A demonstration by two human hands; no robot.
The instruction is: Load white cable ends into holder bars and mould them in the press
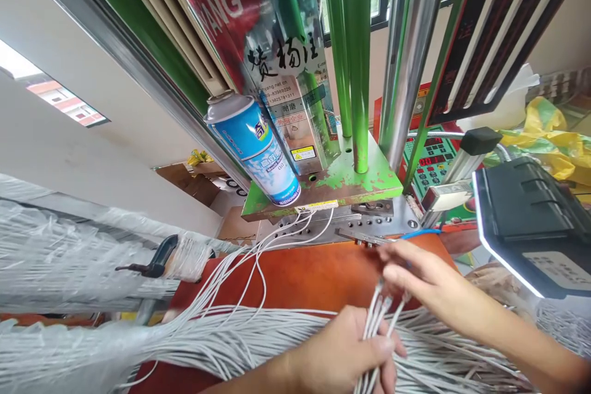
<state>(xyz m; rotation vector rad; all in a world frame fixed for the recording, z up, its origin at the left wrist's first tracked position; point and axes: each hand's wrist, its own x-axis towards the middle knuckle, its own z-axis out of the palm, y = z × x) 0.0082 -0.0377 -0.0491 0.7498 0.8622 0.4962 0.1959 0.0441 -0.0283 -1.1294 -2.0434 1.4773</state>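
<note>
My left hand is closed around a small bunch of light grey cables, whose plug-like ends point up. Just above them, the bent fingers of my right hand pinch at one of the cable ends; the exact grip is partly hidden. Under both hands lies a thick spread of the same grey cables across an orange-brown table top. Several cables run up to the metal mould beneath a green press plate. A metal bar lies at the mould's edge, close to my right fingertips.
A blue-and-white spray can stands on the green plate. On the right are a dark lamp housing and a control panel. Plastic-wrapped cable bundles fill the left side, beside a dark clamp handle.
</note>
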